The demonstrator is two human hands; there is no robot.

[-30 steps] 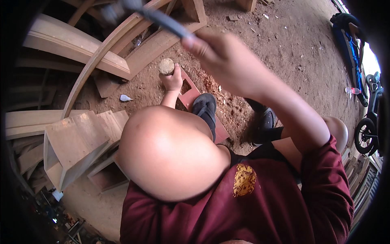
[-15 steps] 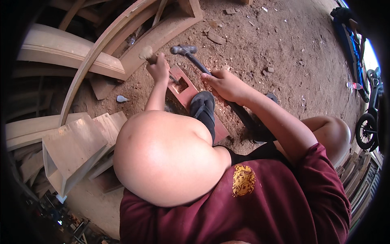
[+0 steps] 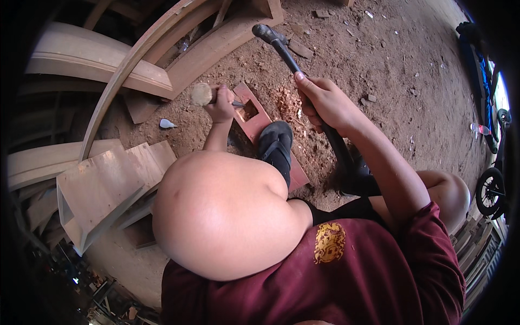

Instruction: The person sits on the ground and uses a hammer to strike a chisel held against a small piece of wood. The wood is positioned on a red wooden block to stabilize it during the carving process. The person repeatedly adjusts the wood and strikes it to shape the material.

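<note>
My left hand [image 3: 222,108] is closed on a chisel [image 3: 201,94] with a thick, pale-topped handle; its metal blade points into the rectangular cut [image 3: 249,112] in a reddish board [image 3: 300,175]. My left foot in a dark sandal [image 3: 275,138] rests on that board. To the right, my right hand [image 3: 327,105] grips the dark handle of a hammer, whose head [image 3: 265,33] is up beyond the board, apart from the chisel. Pale wood chips [image 3: 290,103] lie beside the board on the dirt floor.
Curved and straight timber frames [image 3: 130,76] stand at the upper left, with plywood pieces [image 3: 108,184] at the lower left. A small white bottle [image 3: 168,123] lies on the dirt. At the far right are a clear bottle [image 3: 479,129], a blue-black object [image 3: 476,81] and a wheeled vehicle [image 3: 490,189].
The hammer was high at upper left, came lower near the chisel, and has risen again toward the upper right. My left hand and chisel have shifted and tilted slightly.
</note>
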